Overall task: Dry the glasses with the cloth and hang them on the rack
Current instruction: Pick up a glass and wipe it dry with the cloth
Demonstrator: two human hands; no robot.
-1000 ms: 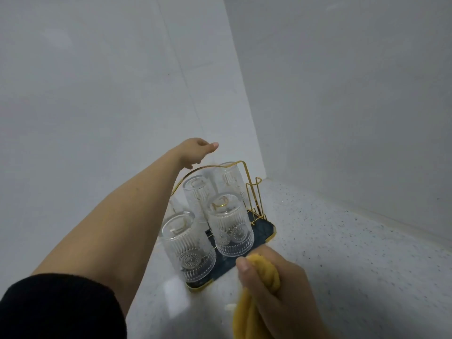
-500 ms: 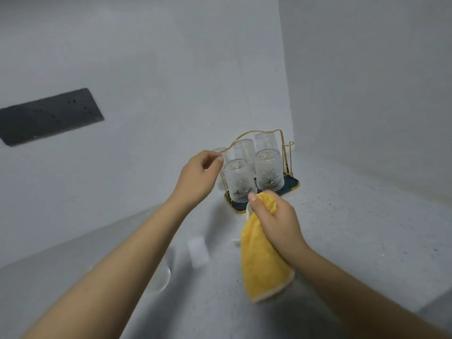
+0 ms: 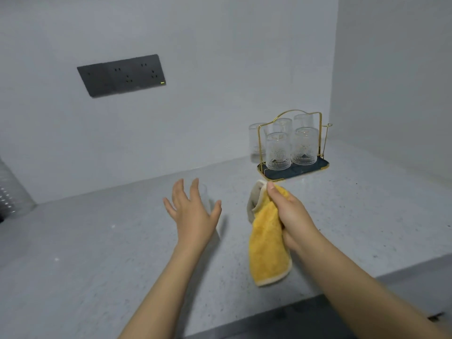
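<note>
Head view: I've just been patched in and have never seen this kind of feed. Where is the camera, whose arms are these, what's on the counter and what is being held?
There is no machine here. The camera is worn on a person's head and looks forward and down, so the two bare arms coming in from the bottom are the wearer's own.

The left hand is open, fingers spread, right in front of a clear glass standing on the grey speckled counter; it does not grip it. The right hand grips a yellow cloth, which hangs down from it.

Further back, in the corner, stands a gold wire rack on a dark tray, with patterned glasses hung upside down on it. A dark socket panel is on the wall to the left.
</note>
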